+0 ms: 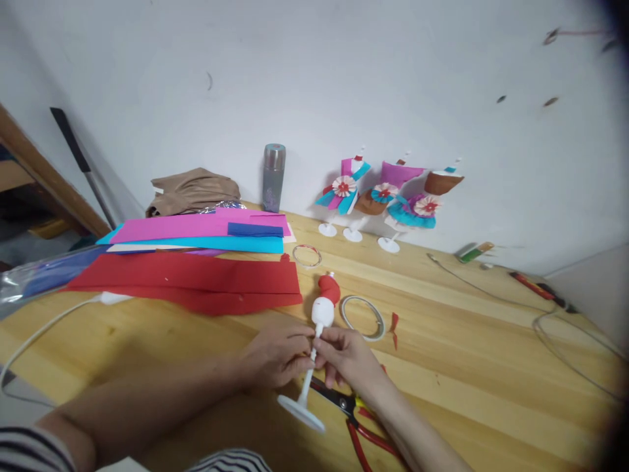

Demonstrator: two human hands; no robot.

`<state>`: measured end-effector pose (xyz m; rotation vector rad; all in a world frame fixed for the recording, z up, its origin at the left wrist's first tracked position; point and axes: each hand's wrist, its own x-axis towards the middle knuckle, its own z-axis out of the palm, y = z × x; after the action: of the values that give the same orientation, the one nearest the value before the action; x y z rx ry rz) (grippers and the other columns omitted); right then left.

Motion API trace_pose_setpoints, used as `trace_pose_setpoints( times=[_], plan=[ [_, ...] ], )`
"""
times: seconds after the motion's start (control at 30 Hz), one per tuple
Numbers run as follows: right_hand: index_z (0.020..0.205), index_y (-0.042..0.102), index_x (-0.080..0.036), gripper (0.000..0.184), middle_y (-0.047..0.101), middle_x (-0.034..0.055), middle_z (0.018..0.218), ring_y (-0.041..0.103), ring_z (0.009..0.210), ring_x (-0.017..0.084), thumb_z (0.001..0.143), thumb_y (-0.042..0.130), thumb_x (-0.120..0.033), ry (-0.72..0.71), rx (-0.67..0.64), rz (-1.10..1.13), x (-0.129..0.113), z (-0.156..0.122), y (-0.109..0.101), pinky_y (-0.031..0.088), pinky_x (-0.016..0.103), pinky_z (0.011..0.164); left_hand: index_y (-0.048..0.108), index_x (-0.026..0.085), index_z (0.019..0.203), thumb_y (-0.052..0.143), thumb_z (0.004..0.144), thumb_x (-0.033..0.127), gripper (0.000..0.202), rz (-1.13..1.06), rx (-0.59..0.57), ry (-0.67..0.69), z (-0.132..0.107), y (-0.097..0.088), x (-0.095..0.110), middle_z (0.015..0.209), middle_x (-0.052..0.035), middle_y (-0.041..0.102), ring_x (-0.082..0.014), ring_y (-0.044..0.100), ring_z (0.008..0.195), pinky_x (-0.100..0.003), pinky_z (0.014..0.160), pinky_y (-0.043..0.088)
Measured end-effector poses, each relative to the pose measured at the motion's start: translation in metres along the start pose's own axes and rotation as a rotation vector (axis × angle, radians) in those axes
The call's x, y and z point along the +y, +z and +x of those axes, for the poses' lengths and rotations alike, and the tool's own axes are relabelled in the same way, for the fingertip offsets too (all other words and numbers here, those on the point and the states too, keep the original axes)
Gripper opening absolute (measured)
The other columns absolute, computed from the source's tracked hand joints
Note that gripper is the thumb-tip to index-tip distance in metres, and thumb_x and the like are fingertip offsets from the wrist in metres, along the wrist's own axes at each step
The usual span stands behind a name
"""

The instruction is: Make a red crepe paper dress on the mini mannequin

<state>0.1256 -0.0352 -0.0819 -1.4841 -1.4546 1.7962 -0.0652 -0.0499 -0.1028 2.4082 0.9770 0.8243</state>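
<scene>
A small white doll-size dress form (323, 313) leans tilted in front of me, its upper part wrapped in red material and its round base toward me. The fingers of my left hand (281, 355) close on its thin stem from the left. From the right, my right hand (348, 357) pinches the stem just under the white body. Black-bladed scissors with red handles (346, 405) lie partly beneath my right hand and forearm. Just beyond that hand is a roll of tape (363, 319), with a red scrap (394, 331) beside it.
Red sheets (196, 278) lie at left, with pink and blue sheets (196, 229) behind. Another tape ring (307, 256) lies at the middle. Along the wall stand a flask (274, 180), brown cloth (194, 190) and several dressed forms (344, 187). A cable (491, 295) crosses the right side.
</scene>
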Motion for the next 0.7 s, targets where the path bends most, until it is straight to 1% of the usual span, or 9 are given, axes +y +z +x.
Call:
trace_pose_setpoints(
  times=[0.03,0.07,0.13,0.23,0.33,0.43,0.5,0.6,0.7],
  plan=[
    [0.075,0.057,-0.017,0.048,0.063,-0.002,0.059,0.056,0.039,0.009,0.065,0.074,-0.061,-0.014,0.006,0.032,0.0,0.001,-0.001,0.027,0.018,0.037,0.066,0.017,0.087,0.044,0.099,0.035,0.03,-0.01,-0.024,0.042,-0.001,0.002,-0.002,0.101,-0.0102,0.072,-0.0183,0.068,0.097,-0.026,0.087,0.053],
    [0.074,0.057,-0.017,0.049,0.063,-0.002,0.058,0.057,0.04,0.01,0.064,0.075,-0.061,-0.032,0.013,0.061,0.0,0.001,-0.001,0.029,0.018,0.037,0.067,0.017,0.092,0.044,0.1,0.034,0.029,-0.028,-0.019,0.067,-0.001,0.003,-0.003,0.11,-0.0124,0.071,-0.0187,0.068,0.101,-0.027,0.089,0.053],
    [0.073,0.057,-0.018,0.049,0.061,-0.0024,0.055,0.056,0.041,0.01,0.065,0.076,-0.062,-0.069,0.019,0.11,0.001,0.002,-0.001,0.031,0.019,0.038,0.067,0.015,0.098,0.044,0.1,0.032,0.029,-0.061,0.043,0.094,-0.001,0.005,-0.005,0.12,-0.0149,0.069,-0.0191,0.068,0.107,-0.028,0.092,0.054],
    [0.073,0.059,-0.017,0.051,0.057,-0.0034,0.049,0.05,0.038,0.009,0.064,0.078,-0.064,-0.119,0.057,0.132,-0.002,0.0,-0.004,0.033,0.021,0.04,0.066,0.015,0.1,0.042,0.101,0.026,0.027,-0.114,0.168,0.127,0.0,0.005,-0.004,0.118,-0.0145,0.069,-0.0178,0.067,0.111,-0.026,0.095,0.053],
    [0.08,0.062,-0.018,0.052,0.059,-0.0014,0.051,0.053,0.042,0.011,0.065,0.078,-0.065,-0.222,0.192,0.108,-0.009,-0.005,-0.014,0.04,0.024,0.044,0.064,0.014,0.1,0.042,0.1,0.024,0.024,-0.117,0.238,0.174,-0.001,0.006,-0.002,0.111,-0.014,0.071,-0.0168,0.068,0.104,-0.025,0.092,0.055],
    [0.082,0.064,-0.018,0.052,0.065,0.0025,0.057,0.058,0.05,0.015,0.067,0.077,-0.067,-0.324,0.352,0.061,-0.024,-0.01,-0.026,0.046,0.027,0.05,0.062,0.015,0.106,0.041,0.1,0.027,0.025,-0.023,0.212,0.258,-0.002,0.009,0.001,0.11,-0.0138,0.071,-0.0183,0.07,0.098,-0.027,0.088,0.056],
    [0.081,0.064,-0.019,0.052,0.065,0.0029,0.058,0.057,0.05,0.015,0.067,0.077,-0.066,-0.357,0.395,0.022,-0.036,-0.011,-0.031,0.047,0.028,0.052,0.059,0.015,0.114,0.041,0.1,0.027,0.026,0.01,0.197,0.287,-0.004,0.009,0.003,0.112,-0.0138,0.07,-0.0187,0.07,0.098,-0.027,0.087,0.056],
    [0.079,0.062,-0.019,0.047,0.063,0.0014,0.056,0.056,0.049,0.014,0.071,0.075,-0.063,-0.419,0.392,-0.048,-0.051,-0.005,-0.036,0.046,0.027,0.051,0.052,0.015,0.126,0.041,0.1,0.024,0.03,-0.012,0.263,0.259,-0.005,0.006,0.008,0.123,-0.0156,0.066,-0.0205,0.066,0.113,-0.03,0.096,0.054],
    [0.082,0.061,-0.019,0.04,0.065,0.0023,0.061,0.06,0.054,0.015,0.079,0.069,-0.058,-0.547,0.483,-0.174,-0.053,0.012,-0.041,0.048,0.028,0.056,0.04,0.016,0.139,0.041,0.099,0.019,0.04,-0.029,0.286,0.203,-0.004,0.001,0.01,0.137,-0.0183,0.057,-0.0223,0.056,0.129,-0.035,0.105,0.05]
  ],
)
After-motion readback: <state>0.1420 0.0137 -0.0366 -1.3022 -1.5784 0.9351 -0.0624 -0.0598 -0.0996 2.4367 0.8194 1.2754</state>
